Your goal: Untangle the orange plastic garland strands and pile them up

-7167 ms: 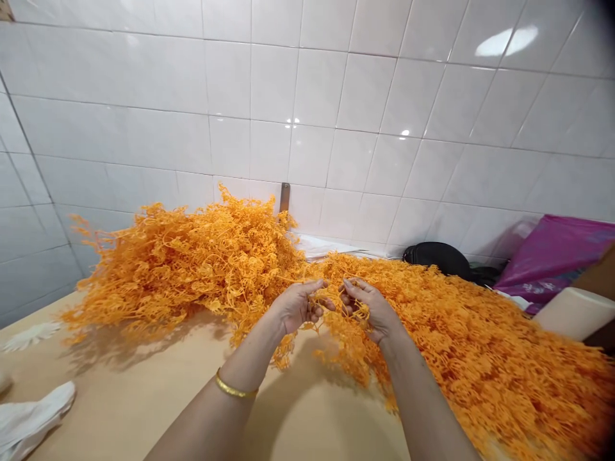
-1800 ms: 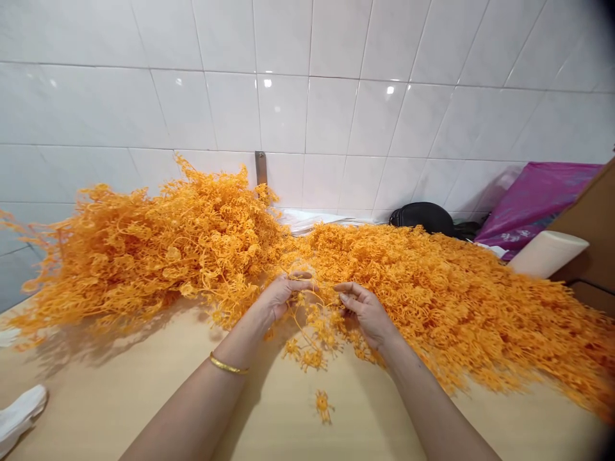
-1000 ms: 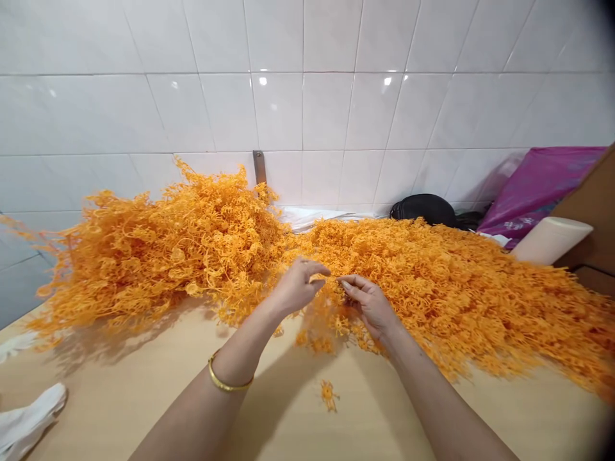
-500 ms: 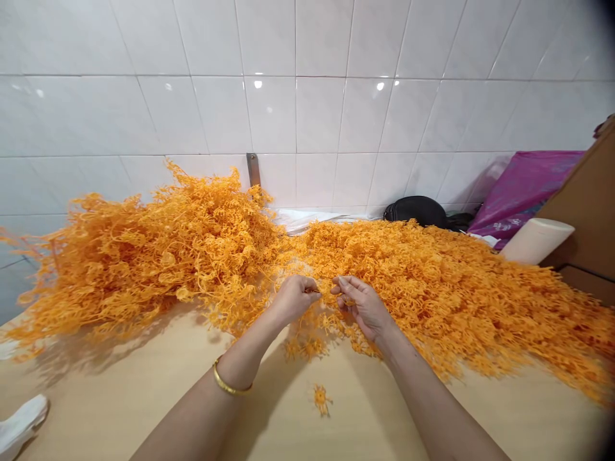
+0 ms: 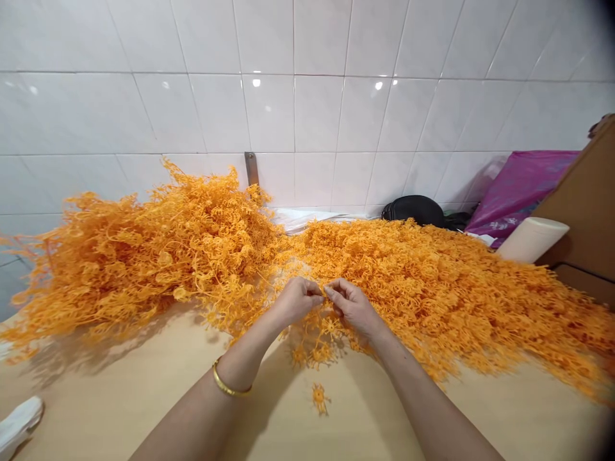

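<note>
Fingers pinched, my left hand (image 5: pixel 298 301) is at the middle of the view, a gold bangle on its wrist. What it grips is too small to make out. Close on its right, my right hand (image 5: pixel 353 307) is also closed in a pinch, its fingertips nearly meeting the left ones; its grip hides any small thing. Below them hang or lie several orange frilly pieces (image 5: pixel 321 352). A tall tangled heap of orange strands (image 5: pixel 158 250) stands on the left, and a flatter heap of orange pieces (image 5: pixel 446 288) spreads to the right. One loose orange piece (image 5: pixel 319 397) lies nearer me.
The heaps rest on a pale table (image 5: pixel 192 384) against a white tiled wall. At the back right are a black case (image 5: pixel 414 210), a purple bag (image 5: pixel 521 192), a white roll (image 5: pixel 533 239) and a brown box (image 5: pixel 589 211). White cloth (image 5: pixel 20 422) lies at the left edge.
My right hand has moved left, towards my left hand, and its fingers have come together. The dangling orange pieces below the hands have shifted slightly.
</note>
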`<state>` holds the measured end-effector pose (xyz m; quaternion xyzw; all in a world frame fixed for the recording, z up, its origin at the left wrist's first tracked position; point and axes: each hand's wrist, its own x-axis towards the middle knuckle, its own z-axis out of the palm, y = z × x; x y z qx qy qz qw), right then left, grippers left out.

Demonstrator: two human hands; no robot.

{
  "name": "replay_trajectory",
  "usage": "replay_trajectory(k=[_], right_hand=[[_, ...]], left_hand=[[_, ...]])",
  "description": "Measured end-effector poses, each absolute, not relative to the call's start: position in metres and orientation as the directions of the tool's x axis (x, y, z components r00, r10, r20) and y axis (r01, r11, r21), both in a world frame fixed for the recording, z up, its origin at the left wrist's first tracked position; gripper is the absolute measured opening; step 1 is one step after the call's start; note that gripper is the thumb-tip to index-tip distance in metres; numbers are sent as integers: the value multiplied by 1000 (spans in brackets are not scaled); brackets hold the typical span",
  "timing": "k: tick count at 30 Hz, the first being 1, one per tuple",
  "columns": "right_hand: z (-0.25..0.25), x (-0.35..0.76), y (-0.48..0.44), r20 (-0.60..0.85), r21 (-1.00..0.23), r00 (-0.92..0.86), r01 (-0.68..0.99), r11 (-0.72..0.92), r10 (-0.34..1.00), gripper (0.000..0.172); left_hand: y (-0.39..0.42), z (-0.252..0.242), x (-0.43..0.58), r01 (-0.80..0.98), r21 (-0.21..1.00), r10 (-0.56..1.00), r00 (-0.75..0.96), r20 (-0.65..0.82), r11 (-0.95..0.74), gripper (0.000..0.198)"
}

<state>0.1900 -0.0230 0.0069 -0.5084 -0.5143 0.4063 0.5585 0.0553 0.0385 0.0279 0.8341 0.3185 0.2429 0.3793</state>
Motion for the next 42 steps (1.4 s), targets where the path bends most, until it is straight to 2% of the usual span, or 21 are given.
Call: replay_trajectory(k=[3, 6, 9, 11, 13, 15, 20, 26, 32, 38, 40, 42], right_hand=[[4, 186, -22, 211, -975, 115, 92, 201, 971, 21], [3, 185, -20, 247, -968, 220, 98, 231, 944, 23], [8, 199, -17, 185, -971, 464, -49, 233, 866, 27], [14, 213, -16, 112, -944, 648, -166, 283, 754, 29], [19, 223, -17, 101, -929, 720, -180, 325, 687, 29], [22, 223, -19, 134, -947, 660, -136, 293, 739, 26], [22, 201, -25, 78, -994, 302, -55, 99, 950, 26], [15, 188, -27, 6, -1000, 65, 28, 4, 998, 30], [7, 187, -21, 171, -985, 151, -6, 174, 974, 23], [-2, 184, -17, 229, -971, 172, 108, 212, 958, 16], [-4, 184, -15, 267, -962, 241, 125, 243, 933, 18], [-2, 189, -12, 245, -968, 384, 40, 250, 890, 20]], left_hand=[[37, 26, 57, 345, 783, 713, 680, 171, -518, 17], [34, 28, 58, 310, 796, 692, 700, 178, -519, 16], [33, 34, 56, 288, 815, 636, 761, 124, -503, 15], [33, 36, 53, 288, 841, 624, 778, 72, -457, 14], [34, 35, 52, 285, 866, 664, 744, 70, -410, 16], [36, 32, 52, 289, 871, 708, 701, 90, -397, 17], [40, 23, 54, 333, 827, 745, 651, 147, -454, 16], [39, 28, 55, 336, 816, 776, 597, 202, -471, 15], [38, 30, 53, 250, 906, 723, 685, 84, -343, 15], [40, 20, 58, 330, 885, 766, 641, 45, -329, 9], [38, 23, 58, 313, 900, 763, 646, 32, -303, 9], [36, 26, 58, 296, 917, 732, 681, -7, -266, 9]])
